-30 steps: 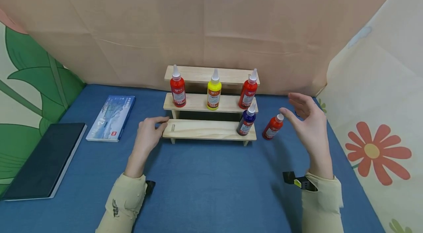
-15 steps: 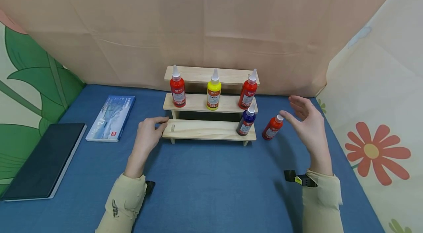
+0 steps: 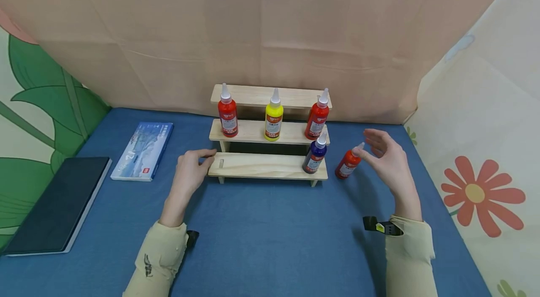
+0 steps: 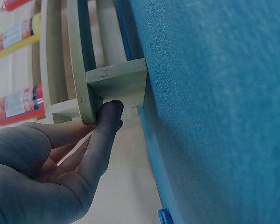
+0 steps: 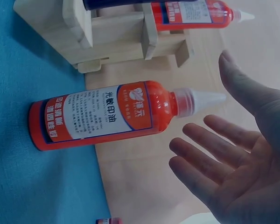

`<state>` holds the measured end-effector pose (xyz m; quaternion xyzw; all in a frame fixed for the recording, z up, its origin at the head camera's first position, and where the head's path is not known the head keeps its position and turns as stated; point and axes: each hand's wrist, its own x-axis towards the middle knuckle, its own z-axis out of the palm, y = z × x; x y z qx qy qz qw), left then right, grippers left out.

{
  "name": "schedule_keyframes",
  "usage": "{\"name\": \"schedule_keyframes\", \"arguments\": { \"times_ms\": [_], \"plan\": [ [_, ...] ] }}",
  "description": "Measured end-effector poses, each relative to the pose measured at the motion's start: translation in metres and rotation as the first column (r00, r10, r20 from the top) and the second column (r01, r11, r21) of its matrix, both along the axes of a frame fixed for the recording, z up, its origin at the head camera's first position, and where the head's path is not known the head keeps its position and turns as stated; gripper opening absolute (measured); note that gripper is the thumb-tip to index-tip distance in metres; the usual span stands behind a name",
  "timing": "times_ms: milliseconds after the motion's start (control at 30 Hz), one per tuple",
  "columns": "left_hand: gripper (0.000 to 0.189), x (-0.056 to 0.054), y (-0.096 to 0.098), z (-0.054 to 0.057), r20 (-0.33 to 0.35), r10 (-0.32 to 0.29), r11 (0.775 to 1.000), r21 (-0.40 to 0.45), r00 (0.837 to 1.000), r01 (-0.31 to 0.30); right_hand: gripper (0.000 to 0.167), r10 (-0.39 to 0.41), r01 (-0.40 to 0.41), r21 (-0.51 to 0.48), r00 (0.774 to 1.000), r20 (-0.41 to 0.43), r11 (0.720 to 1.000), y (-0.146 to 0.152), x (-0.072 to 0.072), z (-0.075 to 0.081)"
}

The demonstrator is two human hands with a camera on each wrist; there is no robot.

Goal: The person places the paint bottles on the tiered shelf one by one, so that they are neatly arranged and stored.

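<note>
My left hand (image 3: 190, 173) pinches the left end of the lowest step of a tiered wooden rack (image 3: 261, 164); its thumb and fingers meet at the board's end in the left wrist view. At the right, my right hand (image 3: 390, 161) has its fingers spread beside the white nozzle of a red ink bottle (image 5: 100, 116). That bottle stands upright on the blue cloth, right of the rack. A dark blue bottle (image 3: 314, 159) stands on the lowest step's right end. On the middle step are a red bottle (image 3: 228, 119), a yellow bottle (image 3: 273, 123) and another red bottle (image 3: 316, 121).
On the left lie a blue-and-white boxed book (image 3: 142, 152) and a dark notebook (image 3: 56, 203). A beige sheet (image 3: 261, 30) hangs behind the rack. Part of a small red object (image 5: 108, 220) shows at the bottom of the right wrist view.
The right hand has moved slightly left and down, closer to the standing red bottle, with its fingers bent a little more. The left hand and the rack have not visibly moved.
</note>
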<state>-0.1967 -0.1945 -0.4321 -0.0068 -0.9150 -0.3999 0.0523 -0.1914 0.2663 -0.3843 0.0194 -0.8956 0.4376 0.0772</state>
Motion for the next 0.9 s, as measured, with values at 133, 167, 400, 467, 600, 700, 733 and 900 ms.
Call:
{"name": "schedule_keyframes", "arguments": {
  "times_ms": [133, 167, 400, 467, 600, 700, 733, 900],
  "plan": [
    [0.027, 0.0, 0.0, 0.0, -0.001, 0.0, 1.0, -0.001, 1.0, 0.0, 0.077, 0.022, -0.022, 0.003, 0.999, 0.048, 1.0, 0.002, -0.004, -0.005],
    [0.027, 0.0, 0.0, 0.0, 0.0, 0.001, 1.0, -0.001, 1.0, -0.001, 0.077, 0.028, -0.029, 0.007, 0.998, 0.058, 1.0, 0.003, -0.004, -0.006],
    [0.027, 0.0, 0.0, -0.001, 0.003, -0.002, 1.0, 0.004, 1.0, 0.002, 0.072, 0.067, -0.072, 0.035, 0.989, 0.135, 0.997, 0.005, -0.007, -0.01],
    [0.027, 0.0, 0.0, 0.0, 0.005, -0.004, 1.0, 0.006, 1.0, 0.004, 0.071, 0.069, -0.078, 0.044, 0.985, 0.16, 0.996, 0.005, -0.007, -0.012],
    [0.028, 0.0, 0.0, -0.001, 0.008, -0.004, 1.0, 0.007, 1.0, 0.004, 0.069, 0.067, -0.078, 0.052, 0.98, 0.189, 0.996, 0.004, -0.008, -0.014],
    [0.028, -0.001, 0.0, -0.001, 0.013, 0.0, 1.0, 0.008, 1.0, 0.0, 0.068, 0.072, -0.084, 0.056, 0.979, 0.192, 0.995, 0.004, -0.009, -0.016],
    [0.028, -0.001, 0.0, -0.001, 0.015, 0.002, 1.0, 0.009, 1.0, -0.002, 0.068, 0.074, -0.087, 0.057, 0.979, 0.192, 0.995, 0.004, -0.009, -0.016],
    [0.028, -0.001, 0.0, -0.002, 0.019, 0.004, 1.0, 0.007, 1.0, -0.004, 0.065, 0.084, -0.098, 0.066, 0.979, 0.187, 0.993, 0.002, -0.01, -0.017]
  ]
}}
